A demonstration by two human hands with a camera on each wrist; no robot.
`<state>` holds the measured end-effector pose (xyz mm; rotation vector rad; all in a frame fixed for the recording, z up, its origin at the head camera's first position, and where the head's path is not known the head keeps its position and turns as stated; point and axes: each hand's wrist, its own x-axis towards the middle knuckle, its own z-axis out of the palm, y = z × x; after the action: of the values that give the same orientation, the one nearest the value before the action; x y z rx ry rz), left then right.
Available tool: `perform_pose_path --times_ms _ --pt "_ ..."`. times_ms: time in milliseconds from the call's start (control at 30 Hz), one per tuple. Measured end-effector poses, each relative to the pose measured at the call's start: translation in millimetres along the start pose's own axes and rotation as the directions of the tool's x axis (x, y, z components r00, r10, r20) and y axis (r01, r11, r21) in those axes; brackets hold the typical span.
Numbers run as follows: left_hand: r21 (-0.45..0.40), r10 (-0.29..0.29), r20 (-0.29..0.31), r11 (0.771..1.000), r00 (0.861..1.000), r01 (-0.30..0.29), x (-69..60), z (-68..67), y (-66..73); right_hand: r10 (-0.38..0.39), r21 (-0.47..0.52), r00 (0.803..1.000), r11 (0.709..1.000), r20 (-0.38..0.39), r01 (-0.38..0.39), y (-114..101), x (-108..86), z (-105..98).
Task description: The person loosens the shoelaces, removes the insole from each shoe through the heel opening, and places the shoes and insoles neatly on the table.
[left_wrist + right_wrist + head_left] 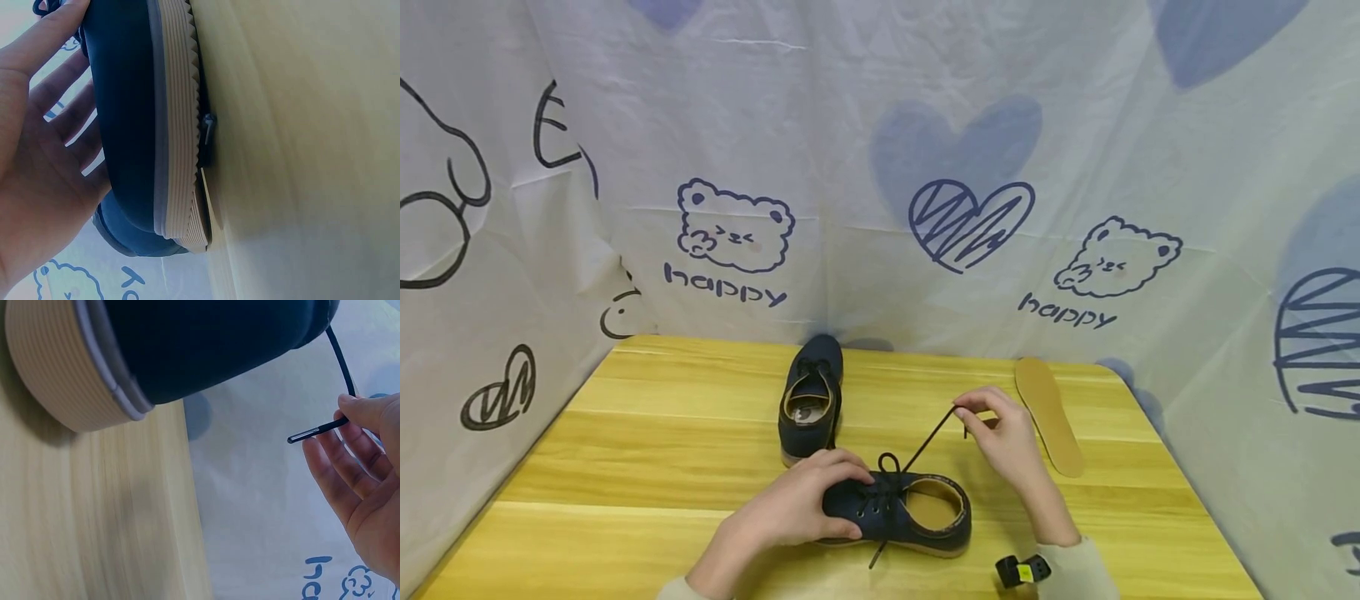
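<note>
A dark blue shoe point(917, 540) lies sideways on the table, toe to the left, its black lace point(928, 440) forming a loop over the tongue. My left hand point(801, 502) holds the toe, thumb on the near side and fingers over the far side; in the left wrist view the hand point(44, 144) is beside the shoe point(125, 112). Off the heel side and above the table, my right hand point(1006, 433) pinches one lace end, drawn taut up to the right. In the right wrist view, the lace tip point(306, 434) sticks out past the fingers of that hand point(369, 481).
Behind the left hand stands a second dark blue shoe point(792, 440), with its lace tied. A tan insole point(1051, 417) lies at the back right of the wooden table point(625, 433). White printed sheets point(850, 125) hang behind and at both sides.
</note>
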<state>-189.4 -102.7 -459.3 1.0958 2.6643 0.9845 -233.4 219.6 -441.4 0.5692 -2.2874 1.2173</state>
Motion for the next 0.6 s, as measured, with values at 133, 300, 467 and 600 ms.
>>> perform_pose_path --times_ms 133,300,467,600 --pt "-0.001 -0.002 0.0 1.0 1.0 0.002 0.1 0.2 -0.5 0.014 0.0 1.0 1.0 -0.004 -0.014 1.2 0.7 -2.0" --pt "-0.002 -0.008 0.006 1.0 1.0 0.008 -0.3 0.8 -0.8 0.034 -0.008 0.999 0.999 -0.007 -0.034 2.3 0.6 -5.1" --pt "-0.003 -0.003 0.003 1.0 1.0 0.003 -0.5 0.8 -0.4 0.042 -0.002 0.999 0.999 -0.011 -0.042 3.7 0.7 -7.3" --pt "0.002 0.0 -0.005 1.0 1.0 0.0 -0.7 0.7 -0.1 0.049 0.002 0.998 0.999 -0.035 -0.049 6.1 1.5 -9.6"
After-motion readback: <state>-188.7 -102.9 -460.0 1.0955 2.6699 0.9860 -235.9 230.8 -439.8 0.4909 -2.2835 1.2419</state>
